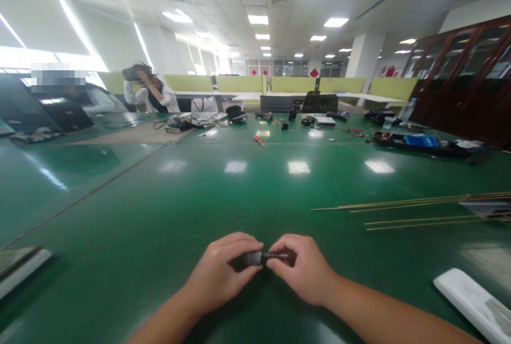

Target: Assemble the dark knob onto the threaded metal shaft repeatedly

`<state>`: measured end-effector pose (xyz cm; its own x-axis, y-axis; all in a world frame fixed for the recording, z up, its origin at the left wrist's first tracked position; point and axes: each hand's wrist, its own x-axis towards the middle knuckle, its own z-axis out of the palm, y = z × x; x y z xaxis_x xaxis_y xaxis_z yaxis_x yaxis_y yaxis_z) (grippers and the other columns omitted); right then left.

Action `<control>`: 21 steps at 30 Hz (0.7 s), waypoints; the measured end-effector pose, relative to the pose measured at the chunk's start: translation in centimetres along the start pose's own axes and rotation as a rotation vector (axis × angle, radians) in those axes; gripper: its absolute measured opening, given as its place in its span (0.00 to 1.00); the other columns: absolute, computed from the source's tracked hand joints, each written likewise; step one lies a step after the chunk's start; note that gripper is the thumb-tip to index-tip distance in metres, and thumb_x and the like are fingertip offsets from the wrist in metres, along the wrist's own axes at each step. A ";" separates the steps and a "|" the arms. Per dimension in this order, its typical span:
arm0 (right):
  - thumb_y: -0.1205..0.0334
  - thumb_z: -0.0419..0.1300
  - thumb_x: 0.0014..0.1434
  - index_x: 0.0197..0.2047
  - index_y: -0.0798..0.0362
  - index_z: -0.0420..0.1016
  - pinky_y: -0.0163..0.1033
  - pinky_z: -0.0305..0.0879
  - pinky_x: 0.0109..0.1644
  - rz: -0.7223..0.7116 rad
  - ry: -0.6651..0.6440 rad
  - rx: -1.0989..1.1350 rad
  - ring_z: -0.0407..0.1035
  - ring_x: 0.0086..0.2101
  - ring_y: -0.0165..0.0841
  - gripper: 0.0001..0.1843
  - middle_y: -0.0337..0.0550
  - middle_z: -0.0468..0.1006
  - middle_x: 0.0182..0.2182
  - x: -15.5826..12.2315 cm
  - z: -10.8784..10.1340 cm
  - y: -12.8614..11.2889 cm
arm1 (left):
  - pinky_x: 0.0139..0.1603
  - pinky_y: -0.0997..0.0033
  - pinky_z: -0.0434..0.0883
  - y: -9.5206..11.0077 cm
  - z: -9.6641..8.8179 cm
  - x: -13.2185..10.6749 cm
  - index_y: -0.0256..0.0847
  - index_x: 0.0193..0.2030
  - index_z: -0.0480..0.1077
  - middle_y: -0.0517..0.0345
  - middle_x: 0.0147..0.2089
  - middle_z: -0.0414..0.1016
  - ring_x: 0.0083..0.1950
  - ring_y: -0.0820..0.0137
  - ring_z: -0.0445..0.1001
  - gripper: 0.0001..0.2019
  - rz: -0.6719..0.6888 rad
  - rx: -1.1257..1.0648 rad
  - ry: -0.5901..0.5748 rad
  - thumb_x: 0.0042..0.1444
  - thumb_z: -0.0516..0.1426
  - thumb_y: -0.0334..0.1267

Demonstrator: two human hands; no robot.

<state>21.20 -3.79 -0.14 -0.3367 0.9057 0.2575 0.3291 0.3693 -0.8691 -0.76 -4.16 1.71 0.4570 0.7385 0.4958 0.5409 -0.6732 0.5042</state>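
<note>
Near the front of the green table, a small dark cylindrical piece with a ribbed end point(274, 255) lies between my hands, roughly level. My left hand point(225, 264) pinches its thicker, greyish end between thumb and fingers. At the thinner, ribbed end, the thumb and index finger of my right hand point(305, 267) close around it. Fingers cover parts of the piece, so its exact kind cannot be made out.
Thin yellowish rods point(399, 204) lie to the right. White objects rest at the right point(475, 301) and left point(24, 272) edges. Further back are a red screwdriver point(259, 140), a black tray with blue items point(423, 141), electronic parts, and a seated person point(149, 91).
</note>
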 end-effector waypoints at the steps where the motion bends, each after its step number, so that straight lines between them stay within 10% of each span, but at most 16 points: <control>1: 0.65 0.67 0.55 0.32 0.53 0.80 0.32 0.60 0.30 0.001 -0.001 -0.002 0.68 0.26 0.30 0.01 0.37 0.76 0.25 0.0 0.0 0.0 | 0.46 0.71 0.79 0.0 0.0 0.0 0.44 0.46 0.79 0.53 0.43 0.82 0.43 0.67 0.82 0.12 0.001 0.000 0.001 0.55 0.64 0.30; 21: 0.66 0.67 0.54 0.32 0.53 0.80 0.33 0.60 0.31 0.008 0.004 -0.010 0.69 0.27 0.30 0.01 0.37 0.77 0.25 0.1 0.0 -0.1 | 0.47 0.71 0.79 -0.3 -0.1 -0.1 0.44 0.47 0.78 0.54 0.43 0.82 0.44 0.67 0.81 0.12 0.002 0.016 -0.021 0.55 0.64 0.31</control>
<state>21.11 -3.74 0.01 -0.3303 0.9095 0.2523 0.3407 0.3642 -0.8668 -1.06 -4.01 1.63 0.4729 0.7376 0.4819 0.5508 -0.6744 0.4918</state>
